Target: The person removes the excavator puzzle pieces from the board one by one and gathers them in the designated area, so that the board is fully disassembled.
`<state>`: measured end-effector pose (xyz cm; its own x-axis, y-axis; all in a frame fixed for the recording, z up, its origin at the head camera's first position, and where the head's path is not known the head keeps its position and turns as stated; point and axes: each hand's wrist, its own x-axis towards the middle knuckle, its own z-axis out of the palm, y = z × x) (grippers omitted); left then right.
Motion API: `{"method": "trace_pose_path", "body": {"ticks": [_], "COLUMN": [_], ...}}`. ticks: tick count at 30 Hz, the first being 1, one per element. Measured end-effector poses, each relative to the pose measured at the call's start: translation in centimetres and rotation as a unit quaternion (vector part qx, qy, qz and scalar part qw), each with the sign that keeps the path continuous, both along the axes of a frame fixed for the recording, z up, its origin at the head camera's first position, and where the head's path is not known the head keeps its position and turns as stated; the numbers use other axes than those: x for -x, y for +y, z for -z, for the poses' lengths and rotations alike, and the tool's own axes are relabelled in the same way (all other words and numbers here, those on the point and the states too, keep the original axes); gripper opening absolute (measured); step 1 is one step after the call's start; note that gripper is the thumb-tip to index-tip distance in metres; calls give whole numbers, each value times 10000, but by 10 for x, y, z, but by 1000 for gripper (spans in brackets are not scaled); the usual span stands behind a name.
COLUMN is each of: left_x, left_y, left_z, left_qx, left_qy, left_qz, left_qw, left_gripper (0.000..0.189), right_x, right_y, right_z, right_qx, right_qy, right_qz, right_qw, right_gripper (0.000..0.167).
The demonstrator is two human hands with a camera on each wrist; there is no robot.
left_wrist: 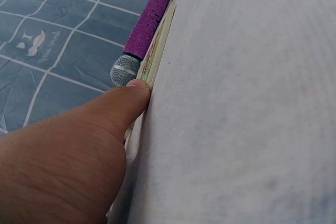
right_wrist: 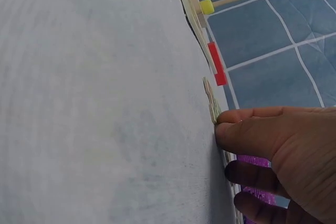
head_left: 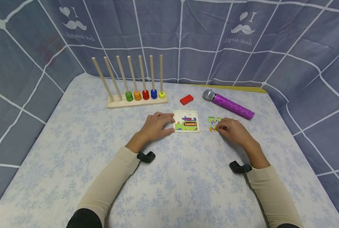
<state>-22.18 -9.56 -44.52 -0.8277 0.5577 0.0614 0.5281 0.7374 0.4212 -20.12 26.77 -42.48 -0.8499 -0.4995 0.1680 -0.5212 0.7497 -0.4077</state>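
Observation:
A square wooden puzzle tray (head_left: 198, 122) lies flat on the table, with a colourful picture partly filled in. My left hand (head_left: 158, 126) rests at its left side, fingers extended, with the thumb and fingertips touching the edge. In the left wrist view the left thumb (left_wrist: 123, 103) lies against the tray's rim. To the right of the tray are green patterned puzzle pieces (head_left: 211, 120), partly covered by my right hand (head_left: 235, 131). The thumb and index finger of that hand pinch a thin puzzle piece (right_wrist: 214, 106), its other fingers loosely bent.
Behind the left hand stands a wooden peg rack (head_left: 123, 104) with coloured beads on several of its upright pegs. A red block (head_left: 186, 99) lies behind the tray. Beyond the right hand is a microphone (head_left: 232, 106) with a purple glittery handle. A grid-patterned curtain (head_left: 163, 28) hangs behind.

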Motion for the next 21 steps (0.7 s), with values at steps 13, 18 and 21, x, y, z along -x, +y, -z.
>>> {"method": "trace_pose_path", "body": {"ticks": [13,18,21], "left_x": [2,1,1], "left_y": [-1,0,1], "left_z": [0,1,1], "left_qx": [12,32,35], "left_qy": [104,101,60], "left_qz": [-19,-11,-23], "left_qw": [9999,9999,10000], "left_gripper": [43,43,43], "right_x": [0,0,5], "right_y": [-1,-7,-20], "right_z": [-8,-14,-18], "right_qx": [188,389,377], "right_qy": [-692,-771,-813], "right_qz": [217,-18,-309], "right_qw": [9972,9963,9955], "right_gripper": [23,27,26]}}
